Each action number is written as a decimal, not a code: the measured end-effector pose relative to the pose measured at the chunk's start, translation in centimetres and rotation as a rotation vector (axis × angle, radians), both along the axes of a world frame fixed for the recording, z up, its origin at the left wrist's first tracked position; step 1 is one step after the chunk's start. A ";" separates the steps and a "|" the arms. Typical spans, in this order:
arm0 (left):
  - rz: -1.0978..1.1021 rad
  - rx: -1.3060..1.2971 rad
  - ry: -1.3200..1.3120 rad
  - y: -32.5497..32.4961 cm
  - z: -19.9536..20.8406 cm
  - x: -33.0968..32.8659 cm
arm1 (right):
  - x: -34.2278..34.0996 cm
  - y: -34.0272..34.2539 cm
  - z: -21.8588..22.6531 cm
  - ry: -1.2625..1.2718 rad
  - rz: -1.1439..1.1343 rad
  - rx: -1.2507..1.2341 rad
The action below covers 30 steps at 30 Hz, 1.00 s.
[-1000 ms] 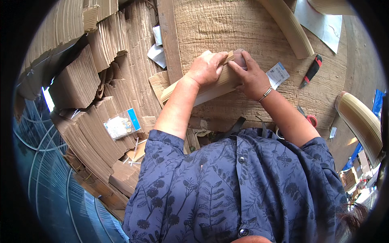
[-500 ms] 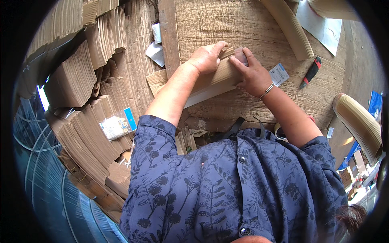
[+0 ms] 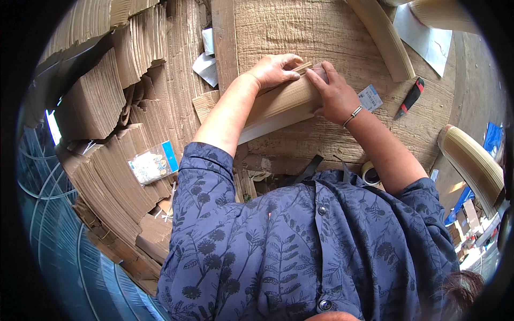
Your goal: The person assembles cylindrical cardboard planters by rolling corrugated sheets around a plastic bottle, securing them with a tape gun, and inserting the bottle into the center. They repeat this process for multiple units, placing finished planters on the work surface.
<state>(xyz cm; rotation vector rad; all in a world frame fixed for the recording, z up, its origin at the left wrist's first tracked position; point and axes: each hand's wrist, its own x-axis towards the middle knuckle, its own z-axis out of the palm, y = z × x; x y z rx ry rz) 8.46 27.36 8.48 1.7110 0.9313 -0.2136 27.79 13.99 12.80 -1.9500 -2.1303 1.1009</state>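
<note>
Left of the knife [image 3: 411, 99], cardboard [image 3: 284, 107] slants away rightward. Right hand [image 3: 338, 99] clasps its knife-side end; whether left hand [image 3: 271, 70] pinches is unclear.

Tan stripy cardbd pc [image 3: 286, 104], dk-blue shirt [image 3: 251, 241] w/ blk plant print, blk & red knife [image 3: 411, 97]

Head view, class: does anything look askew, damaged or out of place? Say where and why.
Yes: the corrugated cardboard stacks left of the work surface look askew, tilting at differing angles, their edges ragged and uneven. Actual damage I cannot confirm.
</note>
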 end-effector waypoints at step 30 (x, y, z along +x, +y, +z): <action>0.039 0.359 -0.213 -1.1 1.1 -0.4 | 0.2 0.9 0.1 -0.011 0.016 -0.104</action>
